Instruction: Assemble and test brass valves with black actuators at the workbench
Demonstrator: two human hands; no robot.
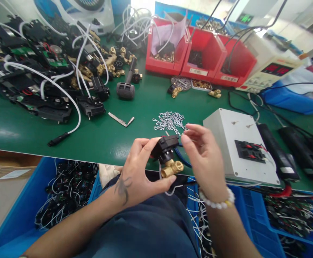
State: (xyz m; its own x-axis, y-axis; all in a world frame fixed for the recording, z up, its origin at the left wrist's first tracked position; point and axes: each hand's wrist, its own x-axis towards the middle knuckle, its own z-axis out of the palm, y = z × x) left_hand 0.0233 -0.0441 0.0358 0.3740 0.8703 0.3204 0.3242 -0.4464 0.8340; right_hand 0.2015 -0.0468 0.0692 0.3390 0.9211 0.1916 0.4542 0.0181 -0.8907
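Observation:
My left hand (142,168) is closed around a small valve assembly above the table's front edge. Its upper part is a black plastic housing (167,144); below that sits a brass valve body (172,168) with its open ends showing. The thumb rests against the brass and the fingers lie along the black housing. Just right of the housing is my right hand (204,157), thumb and fingers apart, with no object visible between them. Behind both hands lies a loose pile of metal spring clips (169,121), close to the right fingertips.
Black units with white cables (46,82) crowd the left. A dark-headed mallet (126,90) and a folded metal piece (121,120) lie mid-table. Red bins (203,52) stand behind, a grey box (242,147) at right. Blue crates (16,218) sit below the edge.

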